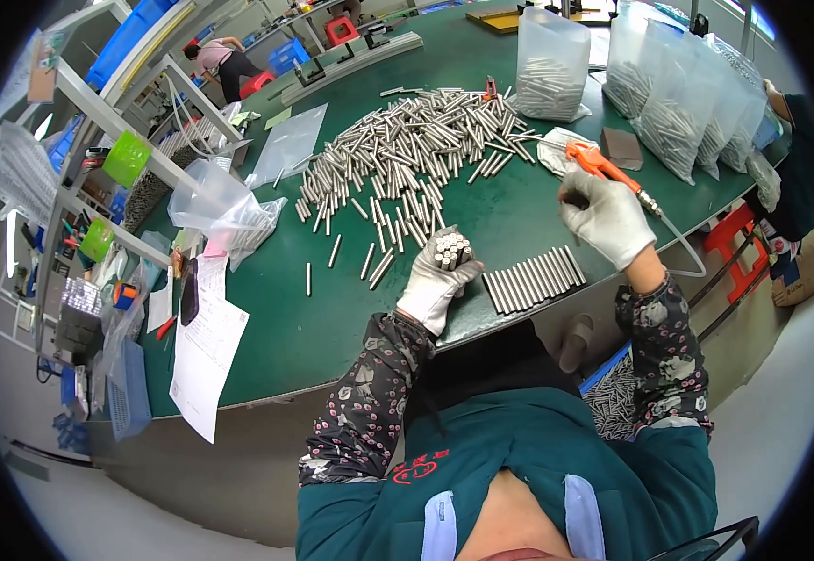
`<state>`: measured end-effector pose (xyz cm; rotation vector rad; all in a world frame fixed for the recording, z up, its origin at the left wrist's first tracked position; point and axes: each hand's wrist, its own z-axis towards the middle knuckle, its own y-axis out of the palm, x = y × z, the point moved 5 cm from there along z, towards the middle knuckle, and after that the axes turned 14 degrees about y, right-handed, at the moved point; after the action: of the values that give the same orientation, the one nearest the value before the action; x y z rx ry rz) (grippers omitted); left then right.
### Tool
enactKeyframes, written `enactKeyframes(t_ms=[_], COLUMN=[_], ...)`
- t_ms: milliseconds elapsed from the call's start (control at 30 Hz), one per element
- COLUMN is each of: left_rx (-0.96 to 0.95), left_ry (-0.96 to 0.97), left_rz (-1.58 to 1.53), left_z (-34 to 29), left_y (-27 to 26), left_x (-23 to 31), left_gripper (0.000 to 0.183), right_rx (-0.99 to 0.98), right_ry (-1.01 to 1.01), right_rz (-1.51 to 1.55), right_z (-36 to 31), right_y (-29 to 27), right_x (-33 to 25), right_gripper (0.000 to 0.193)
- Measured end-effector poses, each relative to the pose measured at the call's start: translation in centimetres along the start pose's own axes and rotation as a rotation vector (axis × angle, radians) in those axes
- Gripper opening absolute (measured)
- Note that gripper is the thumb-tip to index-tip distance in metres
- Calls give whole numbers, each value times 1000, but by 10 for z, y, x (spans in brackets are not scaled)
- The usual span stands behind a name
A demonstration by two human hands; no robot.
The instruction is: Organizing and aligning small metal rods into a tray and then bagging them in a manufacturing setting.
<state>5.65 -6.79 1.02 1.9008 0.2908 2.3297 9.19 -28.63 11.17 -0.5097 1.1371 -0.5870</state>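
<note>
My left hand (pixel 430 290), in a white glove, is closed around an upright bundle of metal pins (pixel 452 249), their round ends facing up. To its right, a neat row of metal pins (pixel 533 280) lies along the table's near edge. My right hand (pixel 608 220), also gloved, is raised beyond that row with curled fingers; whatever it may hold is hidden. Just behind it is an orange air blow gun (pixel 596 161) with a pale hose, and I cannot tell whether they touch. Farther back spreads a large loose heap of metal pins (pixel 407 140).
Clear bags of pins (pixel 673 136) and a plastic container (pixel 552 79) stand at the back right of the green table (pixel 276 327). Paper sheets (pixel 206 351) overhang its left front edge. A red stool (pixel 739 248) is at right. Another person (pixel 222 64) bends over far left.
</note>
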Motion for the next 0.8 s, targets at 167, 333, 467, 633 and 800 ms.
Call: enactKeyframes(t_ms=[167,333,467,633,800], left_rx=[-29,-14,-27,-32,-33], left_ry=[17,23,42,43,70], left_rz=[13,-17,13,-18,7], left_z=[0,1,1,1,1], left_y=[-2,-3,-4,-5,-3], left_x=[-4,-8,-8,-7,-5], left_gripper=[50,59,58,57,56], right_rx=[17,-27,37,35,-62], right_ry=[72,28,-15,-88,-217], right_rz=[-560,-637,-667,-358,-74], right_z=[-9,-16,-18,-30,-50], right_y=[10,22,20,21,44], right_x=[41,49,45,12,-23], right_gripper=[10,7,8,5,7])
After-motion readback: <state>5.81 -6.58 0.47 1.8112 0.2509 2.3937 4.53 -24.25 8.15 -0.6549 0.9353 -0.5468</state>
